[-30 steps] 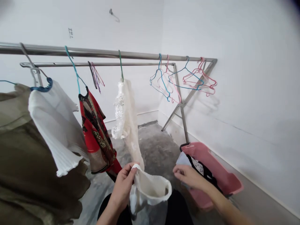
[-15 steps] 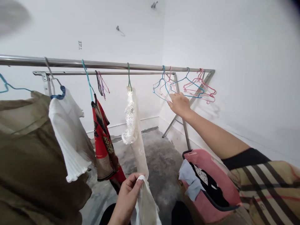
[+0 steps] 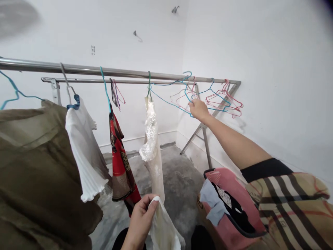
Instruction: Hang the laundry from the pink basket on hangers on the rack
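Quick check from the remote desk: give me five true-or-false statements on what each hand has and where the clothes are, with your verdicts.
1. The right hand is at a blue wire hanger. True.
2. The left hand holds a red patterned garment. False: it holds a white cloth.
3. A pink basket at lower right holds a light blue cloth. True.
4. A white lace garment hangs from a green hanger. True.
5. The olive garment is at the far right of the view. False: it is at the far left.
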Demonstrator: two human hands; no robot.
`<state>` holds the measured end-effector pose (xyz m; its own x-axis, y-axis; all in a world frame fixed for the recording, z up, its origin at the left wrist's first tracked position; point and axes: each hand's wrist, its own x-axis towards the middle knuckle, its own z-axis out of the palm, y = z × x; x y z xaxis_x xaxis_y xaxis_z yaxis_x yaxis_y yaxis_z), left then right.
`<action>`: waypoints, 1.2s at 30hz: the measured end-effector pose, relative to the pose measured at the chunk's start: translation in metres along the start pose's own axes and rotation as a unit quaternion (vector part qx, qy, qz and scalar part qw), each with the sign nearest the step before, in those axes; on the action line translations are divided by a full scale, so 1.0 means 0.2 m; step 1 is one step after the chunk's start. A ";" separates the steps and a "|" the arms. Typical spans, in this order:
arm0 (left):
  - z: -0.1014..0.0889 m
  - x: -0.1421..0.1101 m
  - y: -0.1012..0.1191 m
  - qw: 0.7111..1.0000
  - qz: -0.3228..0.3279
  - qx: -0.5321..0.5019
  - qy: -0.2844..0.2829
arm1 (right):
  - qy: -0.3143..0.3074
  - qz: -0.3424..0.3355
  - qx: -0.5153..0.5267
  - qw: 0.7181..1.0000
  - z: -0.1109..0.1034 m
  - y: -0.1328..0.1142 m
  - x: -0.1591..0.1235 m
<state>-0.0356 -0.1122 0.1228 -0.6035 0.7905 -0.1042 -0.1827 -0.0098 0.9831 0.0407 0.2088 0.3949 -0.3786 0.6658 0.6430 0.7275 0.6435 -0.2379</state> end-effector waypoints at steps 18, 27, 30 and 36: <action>0.07 0.08 0.01 0.993 -0.003 -0.097 0.069 | -0.049 0.046 0.393 0.917 0.19 0.48 -1.70; 0.18 0.12 0.01 0.988 -0.039 -0.134 0.069 | -0.213 0.015 0.418 0.883 0.16 0.47 -2.08; 0.20 0.12 0.00 0.986 -0.040 -0.150 0.061 | -0.182 0.046 0.398 0.898 0.15 0.55 -2.11; 0.23 0.13 -0.01 0.986 -0.042 -0.148 0.057 | -0.102 0.073 0.375 0.919 0.11 0.69 -2.14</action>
<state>-0.0151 -0.0629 0.1249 -0.6573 0.7217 -0.2172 -0.4450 -0.1390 0.8847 0.2910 0.0217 0.0715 -0.4640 0.7731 0.4325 0.2102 0.5704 -0.7940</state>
